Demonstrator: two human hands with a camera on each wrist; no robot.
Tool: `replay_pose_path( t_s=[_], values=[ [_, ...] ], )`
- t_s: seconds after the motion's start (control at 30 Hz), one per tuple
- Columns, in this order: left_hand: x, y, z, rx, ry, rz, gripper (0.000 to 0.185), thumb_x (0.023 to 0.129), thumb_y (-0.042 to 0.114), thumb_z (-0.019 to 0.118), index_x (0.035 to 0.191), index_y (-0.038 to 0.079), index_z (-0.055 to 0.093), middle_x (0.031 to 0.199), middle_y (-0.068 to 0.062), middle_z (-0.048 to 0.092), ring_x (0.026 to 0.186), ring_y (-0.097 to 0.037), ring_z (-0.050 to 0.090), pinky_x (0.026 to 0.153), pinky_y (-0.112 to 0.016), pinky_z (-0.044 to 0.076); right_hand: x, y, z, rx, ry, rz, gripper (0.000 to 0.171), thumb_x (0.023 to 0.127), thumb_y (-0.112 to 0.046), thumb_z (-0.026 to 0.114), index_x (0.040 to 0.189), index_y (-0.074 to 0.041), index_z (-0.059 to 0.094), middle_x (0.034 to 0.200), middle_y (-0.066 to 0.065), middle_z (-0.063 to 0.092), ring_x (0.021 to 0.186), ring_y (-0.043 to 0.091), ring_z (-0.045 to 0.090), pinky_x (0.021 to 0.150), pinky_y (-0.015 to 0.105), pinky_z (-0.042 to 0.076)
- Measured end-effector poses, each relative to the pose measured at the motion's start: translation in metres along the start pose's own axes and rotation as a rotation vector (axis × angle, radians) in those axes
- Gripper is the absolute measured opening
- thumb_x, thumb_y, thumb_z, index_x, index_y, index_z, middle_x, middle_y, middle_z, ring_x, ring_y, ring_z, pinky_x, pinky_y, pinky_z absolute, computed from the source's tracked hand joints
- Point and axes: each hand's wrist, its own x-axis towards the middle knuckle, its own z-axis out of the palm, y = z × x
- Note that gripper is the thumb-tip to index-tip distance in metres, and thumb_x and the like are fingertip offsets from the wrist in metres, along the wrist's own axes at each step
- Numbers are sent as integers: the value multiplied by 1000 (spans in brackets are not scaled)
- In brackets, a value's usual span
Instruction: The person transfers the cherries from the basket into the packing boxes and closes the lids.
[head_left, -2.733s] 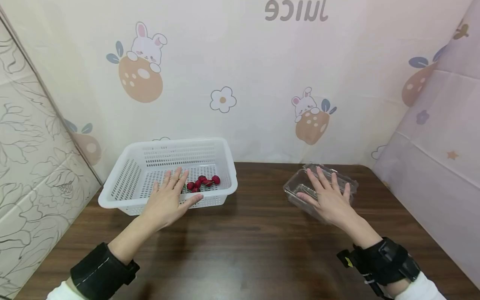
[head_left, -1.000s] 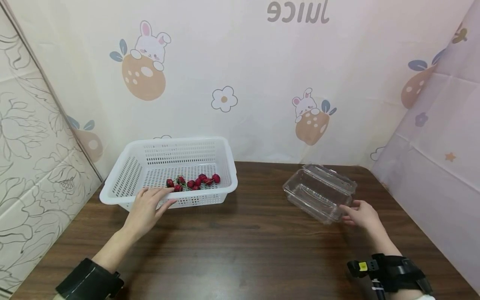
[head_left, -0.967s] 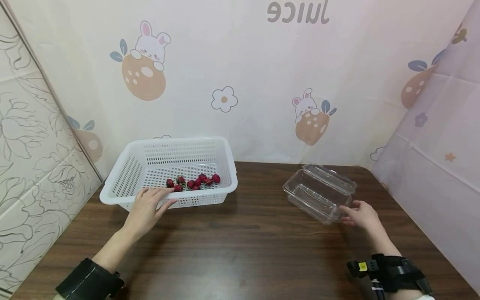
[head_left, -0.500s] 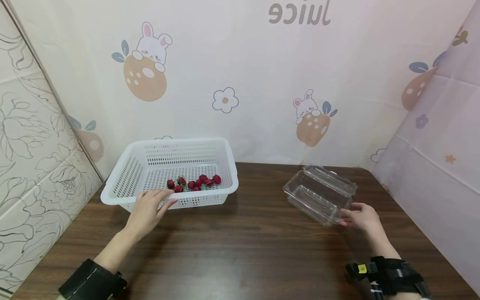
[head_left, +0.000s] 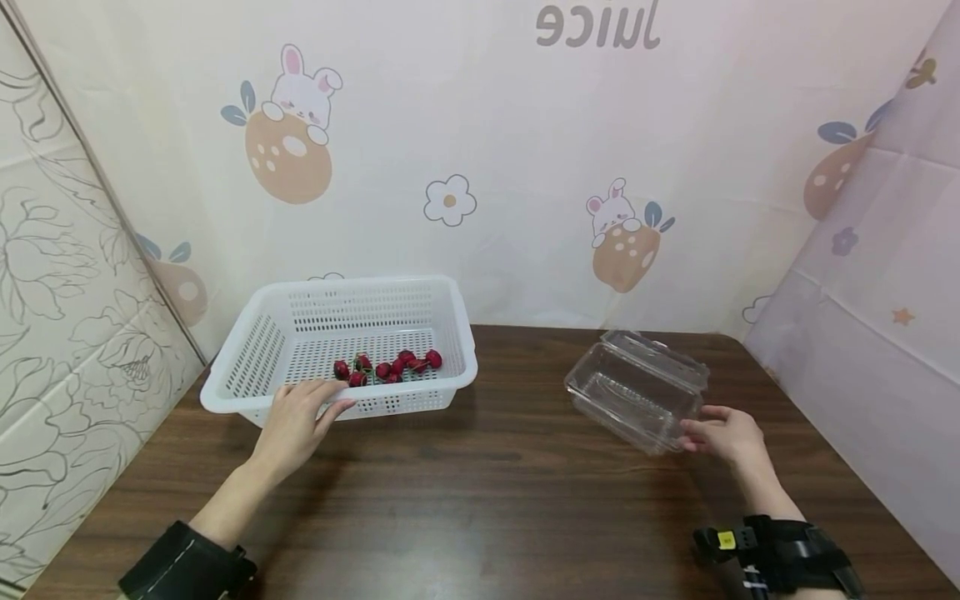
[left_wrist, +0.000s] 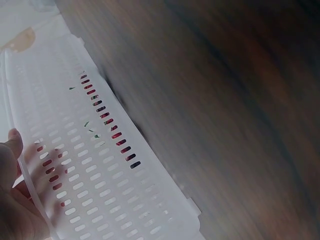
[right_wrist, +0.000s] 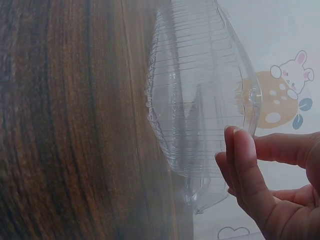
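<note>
Dark wood-grain tabletop point(head_left: 480, 492) runs under both my arms, backed by cartoon-print sheeting point(head_left: 480, 167) with rabbits and a flower. My left hand point(head_left: 296, 421) rests on the near rim of the white perforated basket point(head_left: 247, 354) at the table's left rear; the thumb lies outside the wall and the fingers point(left_wrist: 42, 167) reach over the rim to the inside, showing through the slots in the wrist view. Fingers are only lightly bent, draped rather than clenched. Red cherries point(head_left: 390, 367) with green stems lie in a loose cluster on the basket floor, right of my fingertips and not touched. My right hand point(head_left: 723, 435) pinches the near right corner of the clear plastic clamshell box point(head_left: 637, 387), thumb and fingers curled on its edge. That box sits on the table's right side, well apart from the basket. Its lid is down; I cannot tell whether it is latched. Black straps point(head_left: 780, 550) circle both wrists.
</note>
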Motion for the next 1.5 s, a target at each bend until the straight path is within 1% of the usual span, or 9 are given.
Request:
replay_pose_path(
  t_s=[0.23,0.4,0.57,0.67,0.83,0.93,1.2,1.5],
  values=[
    [0,3,-1,-2,-4,-6,31,75,19,69,100,1,64,96,-14,63,93,-32,56,76,-45,32,-6,2,1,-52,-9,0,68,84,-13,58,128,20,18,73,4,64,60,15,63,60,29,50],
    [-1,4,0,5,-4,-1,30,75,19,69,100,2,64,96,-13,63,92,-32,56,77,-45,33,-10,5,2,-78,-23,-4,70,85,-17,59,129,19,18,76,8,65,62,15,64,61,27,49],
    [-3,6,0,13,8,13,29,75,18,69,99,2,64,94,-12,64,90,-31,56,73,-43,33,-12,6,5,-72,-45,-25,69,84,-16,59,129,19,19,77,8,65,63,16,64,61,26,50],
    [-3,7,0,13,13,15,29,75,17,69,99,2,64,94,-12,64,90,-31,56,71,-42,33,-14,6,7,-72,-60,-47,68,84,-15,59,128,19,20,78,9,65,63,16,64,61,28,50],
    [-4,10,0,16,15,13,28,76,18,68,99,2,64,95,-12,64,91,-30,56,71,-42,33,-17,3,12,-95,-80,-76,63,86,-13,57,128,19,22,84,14,64,64,16,64,63,32,50],
    [-4,12,0,16,18,8,28,76,18,68,98,2,64,94,-12,64,91,-30,56,71,-41,33,-19,2,14,-85,-99,-83,62,86,-11,56,128,19,21,86,16,64,64,17,64,63,34,50],
    [-6,17,1,13,25,-2,29,74,18,70,97,2,64,93,-12,64,90,-30,56,71,-40,33,-23,-2,19,-50,-132,-115,59,85,-5,55,127,20,22,84,16,63,63,17,63,62,35,51],
    [-7,25,4,22,47,10,27,73,18,71,95,3,65,91,-11,65,87,-29,58,71,-41,34,-27,-1,24,-65,-136,-121,58,85,-7,56,128,18,24,87,18,63,65,19,63,62,34,51]
  ],
)
